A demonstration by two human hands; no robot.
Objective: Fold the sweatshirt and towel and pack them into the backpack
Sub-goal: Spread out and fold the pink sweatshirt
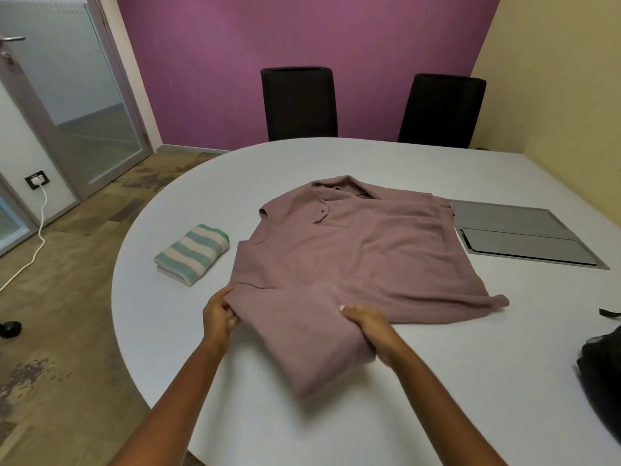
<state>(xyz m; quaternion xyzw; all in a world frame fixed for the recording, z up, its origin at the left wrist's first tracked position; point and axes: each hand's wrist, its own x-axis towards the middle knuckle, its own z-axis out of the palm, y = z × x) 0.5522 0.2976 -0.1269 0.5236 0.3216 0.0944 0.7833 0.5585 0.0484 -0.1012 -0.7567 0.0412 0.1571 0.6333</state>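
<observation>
While towel (pixel 192 253) sits folded, both hands, left hand (pixel 219 316) and right hand (pixel 369 326), grip half-folded sweatshirt (pixel 349 264); backpack (pixel 603 368) unpacked.

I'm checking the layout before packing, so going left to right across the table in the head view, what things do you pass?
Folded striped towel → pink sweatshirt → grey panel set in the tabletop → black backpack at the right edge.
</observation>
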